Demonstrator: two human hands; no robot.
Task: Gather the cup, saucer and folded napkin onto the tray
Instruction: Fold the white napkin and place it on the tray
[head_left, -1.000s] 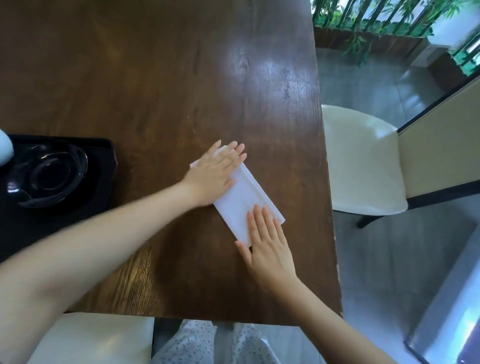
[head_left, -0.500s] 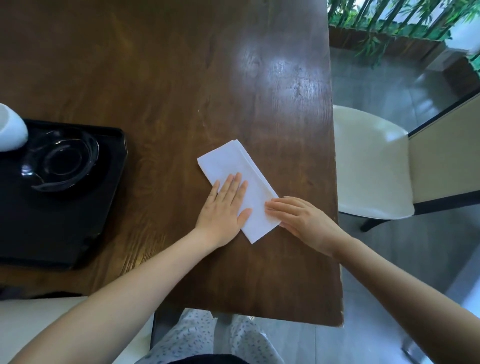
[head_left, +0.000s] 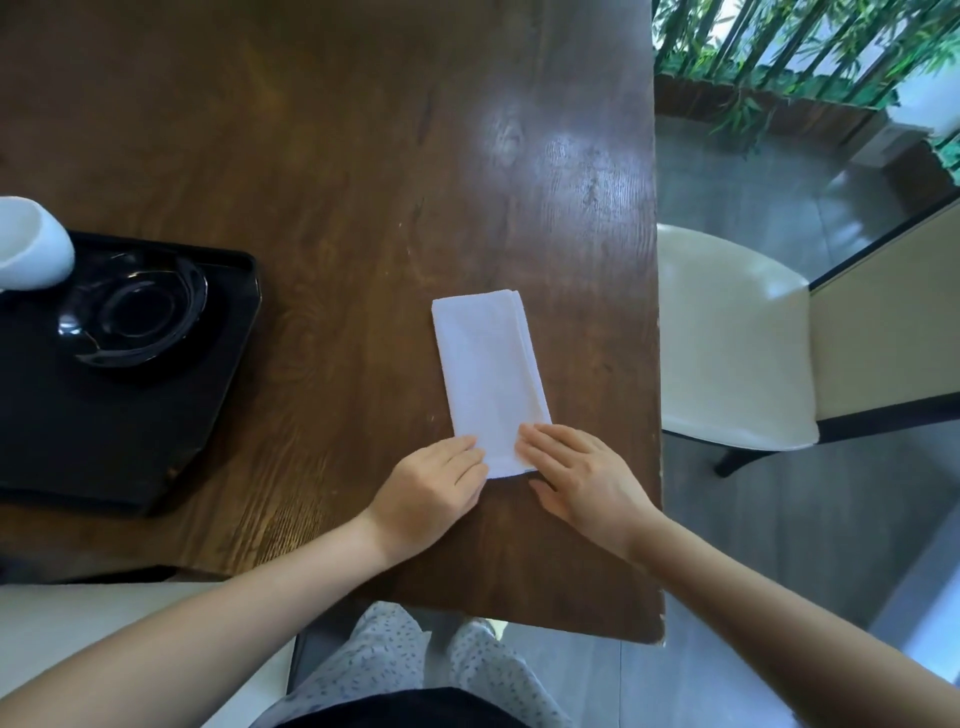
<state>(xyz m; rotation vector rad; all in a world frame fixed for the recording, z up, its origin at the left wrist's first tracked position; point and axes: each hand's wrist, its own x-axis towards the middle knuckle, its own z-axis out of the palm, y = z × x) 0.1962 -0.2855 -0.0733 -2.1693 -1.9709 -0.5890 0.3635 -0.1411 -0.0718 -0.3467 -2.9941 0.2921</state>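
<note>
Both hands have been drawn back to the near end of the white folded napkin (head_left: 488, 374), now lying straight on the glossy wooden table (head_left: 337, 156), well right of the black tray (head_left: 228, 332). Left hand (head_left: 434, 488) and right hand (head_left: 582, 475) are being laid flat, fingers together, upon its corners.

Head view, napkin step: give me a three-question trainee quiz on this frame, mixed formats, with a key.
1. True or false: the napkin already lies on the tray.
2. Which item sits on the tray beside the cup?
A. a spoon
B. the saucer
C. a teapot
3. Fill in: the left hand and right hand both touch the napkin's ____ end (near or far from the person).

Key:
1. False; it lies on the table, to the right of the tray.
2. B
3. near
</note>
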